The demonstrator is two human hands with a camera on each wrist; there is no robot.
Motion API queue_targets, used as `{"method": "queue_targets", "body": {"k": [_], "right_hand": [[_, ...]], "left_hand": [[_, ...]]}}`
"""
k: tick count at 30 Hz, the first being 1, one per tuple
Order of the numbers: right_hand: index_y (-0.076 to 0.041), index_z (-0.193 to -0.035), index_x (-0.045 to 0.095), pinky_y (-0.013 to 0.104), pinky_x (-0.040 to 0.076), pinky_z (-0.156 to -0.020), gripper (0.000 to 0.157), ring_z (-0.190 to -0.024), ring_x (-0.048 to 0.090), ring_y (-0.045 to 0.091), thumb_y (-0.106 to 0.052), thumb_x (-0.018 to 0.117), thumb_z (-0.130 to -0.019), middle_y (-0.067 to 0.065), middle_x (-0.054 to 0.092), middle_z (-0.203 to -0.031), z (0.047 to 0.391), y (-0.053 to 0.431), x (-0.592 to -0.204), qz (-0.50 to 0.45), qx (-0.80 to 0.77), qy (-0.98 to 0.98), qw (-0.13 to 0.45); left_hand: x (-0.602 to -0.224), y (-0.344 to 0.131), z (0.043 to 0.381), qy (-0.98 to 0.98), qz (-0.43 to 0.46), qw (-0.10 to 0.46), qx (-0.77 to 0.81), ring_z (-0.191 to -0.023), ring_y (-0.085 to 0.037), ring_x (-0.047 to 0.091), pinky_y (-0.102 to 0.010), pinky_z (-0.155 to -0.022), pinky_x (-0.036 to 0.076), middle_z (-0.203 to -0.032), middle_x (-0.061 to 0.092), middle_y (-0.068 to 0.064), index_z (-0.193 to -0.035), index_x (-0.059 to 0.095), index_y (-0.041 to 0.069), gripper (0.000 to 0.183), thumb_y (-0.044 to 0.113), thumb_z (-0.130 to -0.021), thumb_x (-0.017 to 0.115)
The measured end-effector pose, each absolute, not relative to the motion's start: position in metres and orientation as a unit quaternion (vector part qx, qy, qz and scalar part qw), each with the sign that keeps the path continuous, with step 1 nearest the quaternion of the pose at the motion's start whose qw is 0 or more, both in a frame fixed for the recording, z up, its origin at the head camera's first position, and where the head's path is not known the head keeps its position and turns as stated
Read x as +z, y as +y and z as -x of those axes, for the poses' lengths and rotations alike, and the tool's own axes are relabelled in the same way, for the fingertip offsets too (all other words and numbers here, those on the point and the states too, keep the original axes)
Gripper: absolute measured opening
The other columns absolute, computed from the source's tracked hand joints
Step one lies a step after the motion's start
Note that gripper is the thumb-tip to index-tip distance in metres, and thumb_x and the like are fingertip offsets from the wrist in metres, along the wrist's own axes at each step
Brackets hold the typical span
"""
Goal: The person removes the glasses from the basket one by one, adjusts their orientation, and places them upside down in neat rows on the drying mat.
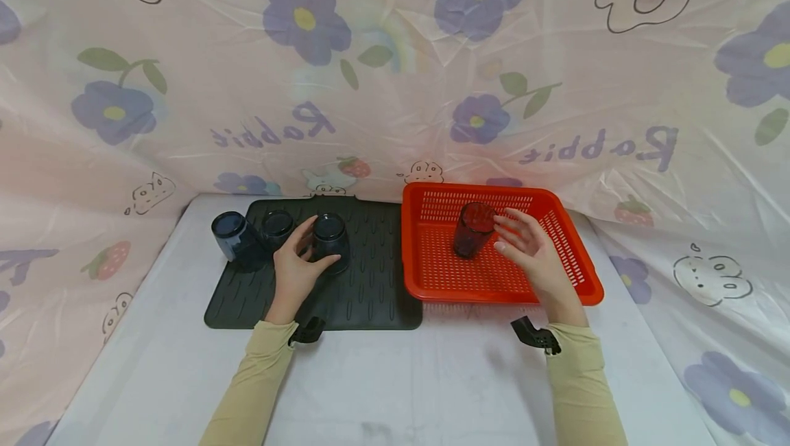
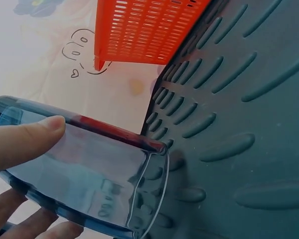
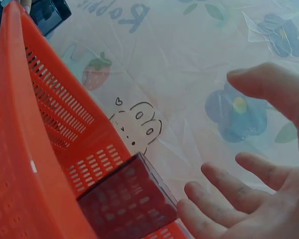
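Observation:
My left hand (image 1: 297,274) has its thumb and fingers curved round a dark blue glass tumbler (image 1: 330,243). In the left wrist view this tumbler (image 2: 84,169) has its open rim down at the dark drying mat (image 1: 376,281). My right hand (image 1: 532,250) is over the red basket (image 1: 494,295), its fingers spread and bent loosely. Beside those fingers, a tumbler (image 1: 473,230) that looks dark red against the plastic is in the basket. The right wrist view shows that tumbler (image 3: 132,199) close to the fingertips; whether they touch cannot be told.
Two more dark tumblers are left of my left hand: one (image 1: 278,226) on the mat, another (image 1: 237,237) at its left edge. Mat and basket lie side by side on a white table (image 1: 457,377). A patterned sheet (image 1: 395,110) hangs close behind.

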State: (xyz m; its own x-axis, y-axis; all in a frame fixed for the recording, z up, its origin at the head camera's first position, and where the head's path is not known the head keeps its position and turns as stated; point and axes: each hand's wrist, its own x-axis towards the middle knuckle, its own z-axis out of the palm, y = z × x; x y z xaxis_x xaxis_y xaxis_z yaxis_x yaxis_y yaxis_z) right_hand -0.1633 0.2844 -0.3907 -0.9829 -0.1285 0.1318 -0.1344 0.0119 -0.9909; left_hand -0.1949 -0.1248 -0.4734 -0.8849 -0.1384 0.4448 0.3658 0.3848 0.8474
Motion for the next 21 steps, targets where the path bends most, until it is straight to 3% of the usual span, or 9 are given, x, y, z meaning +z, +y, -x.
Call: {"method": "queue_targets", "body": {"k": [7,15,21], "right_hand": [[-0.015,-0.146,0.035,0.022,0.047,-0.093,0.06,-0.135,0.031,0.037,-0.006,0.063,-0.093,0.017,0.038,-0.145,0.169,0.288,-0.389,-0.085,0.688,-0.72,0.005],[-0.017,-0.146,0.035,0.02,0.045,-0.093,0.059,-0.136,0.03,0.037,-0.006,0.061,-0.094,0.02,0.033,-0.148,0.178,0.291,-0.388,-0.081,0.694,-0.715,0.006],[-0.009,-0.148,0.03,0.02,0.045,-0.093,0.064,-0.136,0.029,0.038,-0.005,0.061,-0.093,0.021,0.032,-0.148,0.183,0.293,-0.388,-0.089,0.696,-0.713,0.009]], "left_hand": [[-0.474,-0.126,0.196,-0.795,0.061,0.234,-0.556,-0.113,-0.03,0.058,-0.051,-0.088,0.049,-0.127,0.059,-0.008,-0.136,0.054,0.017,0.081,0.001,-0.065,0.087],[-0.476,-0.126,0.2,-0.789,0.057,0.236,-0.565,-0.111,-0.027,0.059,-0.051,-0.089,0.049,-0.126,0.06,-0.007,-0.136,0.054,0.018,0.08,0.001,-0.065,0.087],[-0.477,-0.127,0.202,-0.793,0.06,0.236,-0.558,-0.113,-0.029,0.058,-0.052,-0.089,0.048,-0.127,0.059,-0.008,-0.135,0.055,0.017,0.08,-0.001,-0.064,0.087]]}}
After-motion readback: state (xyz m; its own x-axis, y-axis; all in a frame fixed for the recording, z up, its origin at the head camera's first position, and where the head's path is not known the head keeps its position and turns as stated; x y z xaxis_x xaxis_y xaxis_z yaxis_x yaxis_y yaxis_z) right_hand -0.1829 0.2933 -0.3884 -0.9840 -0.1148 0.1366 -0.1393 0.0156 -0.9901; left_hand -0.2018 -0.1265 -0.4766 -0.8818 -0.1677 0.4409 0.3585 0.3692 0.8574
